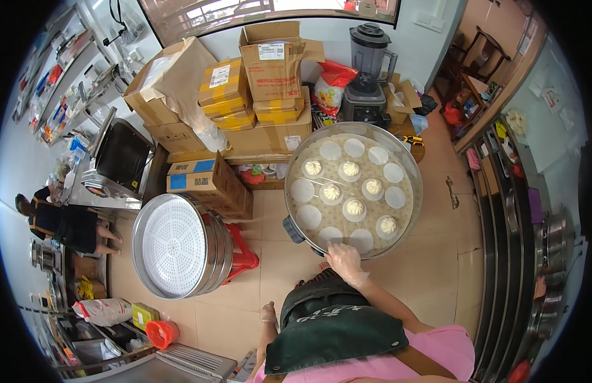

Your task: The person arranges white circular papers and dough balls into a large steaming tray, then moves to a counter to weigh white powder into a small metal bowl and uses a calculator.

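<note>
A large round metal steamer tray [416,185] is in front of me, lined with patterned cloth and white paper rounds [302,190]. Several pleated buns [354,207] sit on some of the rounds, while other rounds are bare. My right hand [347,263], in a clear plastic glove, is closed over the tray's near rim, its fingertips beside a paper round. Low at my left side hangs my left hand [268,313], away from the tray; its fingers are too small to make out.
Stacked perforated steamer tiers [174,246] stand on a red stool [243,255] at left. Cardboard boxes [270,70] and a blender [366,70] line the back. Dark shelving [500,230] runs along the right. Another person [66,223] stands at far left.
</note>
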Demonstrator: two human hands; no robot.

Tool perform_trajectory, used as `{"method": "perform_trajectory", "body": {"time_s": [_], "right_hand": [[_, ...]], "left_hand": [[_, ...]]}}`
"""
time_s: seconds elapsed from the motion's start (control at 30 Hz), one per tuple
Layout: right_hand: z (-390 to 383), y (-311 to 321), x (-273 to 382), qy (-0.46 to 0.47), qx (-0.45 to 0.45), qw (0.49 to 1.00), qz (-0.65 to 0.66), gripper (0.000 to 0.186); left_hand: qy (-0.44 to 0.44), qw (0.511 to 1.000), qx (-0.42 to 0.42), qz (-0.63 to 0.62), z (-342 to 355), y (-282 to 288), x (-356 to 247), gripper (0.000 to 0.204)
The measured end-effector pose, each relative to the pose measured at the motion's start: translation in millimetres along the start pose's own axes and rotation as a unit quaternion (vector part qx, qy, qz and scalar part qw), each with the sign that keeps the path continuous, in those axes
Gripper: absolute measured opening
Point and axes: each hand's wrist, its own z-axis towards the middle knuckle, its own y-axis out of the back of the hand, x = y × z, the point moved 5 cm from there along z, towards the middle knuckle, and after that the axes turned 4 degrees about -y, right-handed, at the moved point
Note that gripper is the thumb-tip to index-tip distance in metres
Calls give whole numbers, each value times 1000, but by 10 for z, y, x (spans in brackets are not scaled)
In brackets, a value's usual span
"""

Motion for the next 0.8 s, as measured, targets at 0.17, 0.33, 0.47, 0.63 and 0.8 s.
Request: {"method": "perform_trajectory", "body": {"time_s": [0.17, 0.33, 0.47, 0.63, 0.8], "right_hand": [[13, 5, 13, -3, 8, 1000, -3, 34], [15, 8, 1, -9, 10, 1000, -5, 33], [27, 9, 28, -4, 2, 1000, 1, 33], [-11, 13, -30, -12, 1, 1000, -3, 33], [5, 6, 9, -7, 5, 1000, 2, 34]], "left_hand": [[10, 1000, 2, 5, -47, 35, -14, 27], [-23, 999, 15, -31, -112, 24, -90, 26], [-22, 999, 24, 22, -103, 87, -74, 25], [7, 998, 45, -44, -253, -5, -158, 25], [6, 999, 34, -4, -114, 24, -53, 26]]}}
